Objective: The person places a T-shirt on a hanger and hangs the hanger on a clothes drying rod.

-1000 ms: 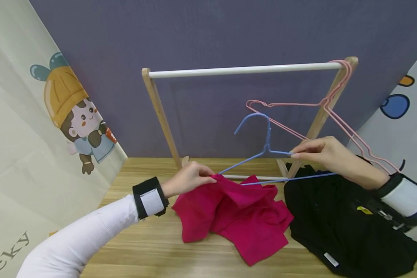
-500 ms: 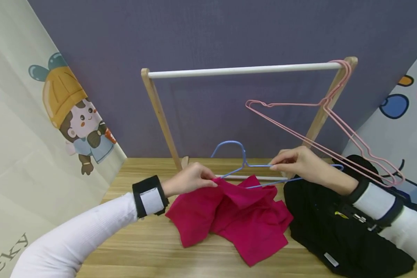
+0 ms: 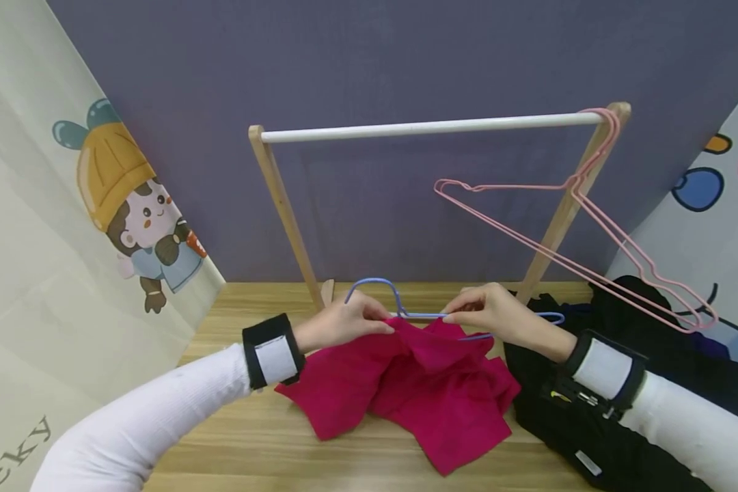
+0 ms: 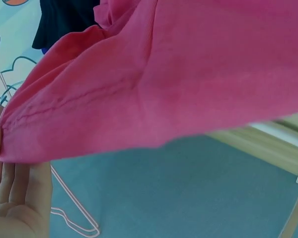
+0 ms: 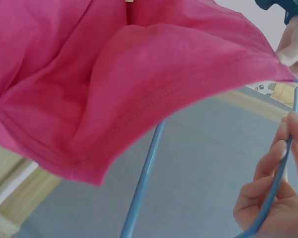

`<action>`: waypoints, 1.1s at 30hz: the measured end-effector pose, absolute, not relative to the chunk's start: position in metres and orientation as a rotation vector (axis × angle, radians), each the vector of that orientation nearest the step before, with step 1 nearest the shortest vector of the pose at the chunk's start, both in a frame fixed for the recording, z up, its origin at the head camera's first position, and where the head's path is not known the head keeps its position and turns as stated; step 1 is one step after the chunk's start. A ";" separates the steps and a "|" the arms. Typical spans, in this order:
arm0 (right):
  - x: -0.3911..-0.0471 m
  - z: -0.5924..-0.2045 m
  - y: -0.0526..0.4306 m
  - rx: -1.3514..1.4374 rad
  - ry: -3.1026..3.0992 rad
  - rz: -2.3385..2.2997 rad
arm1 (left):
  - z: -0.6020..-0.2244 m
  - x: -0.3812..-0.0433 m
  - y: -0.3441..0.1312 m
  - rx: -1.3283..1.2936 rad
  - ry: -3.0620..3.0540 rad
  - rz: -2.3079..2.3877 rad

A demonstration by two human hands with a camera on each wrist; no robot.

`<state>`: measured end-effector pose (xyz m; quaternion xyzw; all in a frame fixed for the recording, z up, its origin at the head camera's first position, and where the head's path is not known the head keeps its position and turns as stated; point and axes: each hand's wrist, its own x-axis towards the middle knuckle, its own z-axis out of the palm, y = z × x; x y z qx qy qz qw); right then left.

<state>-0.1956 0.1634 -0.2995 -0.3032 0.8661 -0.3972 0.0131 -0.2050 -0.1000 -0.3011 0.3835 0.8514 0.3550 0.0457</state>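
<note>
Wood table sits under everything. A clothes rack with a white bar and wood legs stands at the back of it. On the right lies a heap of black clothes. In the middle, in front of the rack, a bright pink garment lies on the table with its top edge held up. Two pink hangers hang at the right end of the bar. Arms in white sleeves reach in from both sides. A blue hanger is down low, its hook curling left, and its left side goes out of sight at the garment's edge. The left hand pinches that edge between thumb and fingers. Close by, the right hand pinches the blue hanger's arm, its fingers bent.
</note>
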 end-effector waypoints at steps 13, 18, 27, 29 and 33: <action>-0.178 -0.295 0.164 -1.060 3.008 -1.127 | -0.306 -0.213 -0.104 1.177 2.606 1.238; -0.162 -0.303 0.184 -1.182 2.848 -0.981 | -0.304 -0.213 -0.109 1.152 2.604 1.219; -0.163 -0.345 0.223 -0.960 2.871 -0.624 | -0.292 -0.215 -0.121 1.088 2.645 1.198; -0.168 -0.348 0.228 -0.927 2.917 -0.685 | -0.287 -0.215 -0.123 1.085 2.644 1.201; -0.176 -0.347 0.230 -0.958 2.892 -0.929 | -0.277 -0.217 -0.126 1.087 2.666 1.194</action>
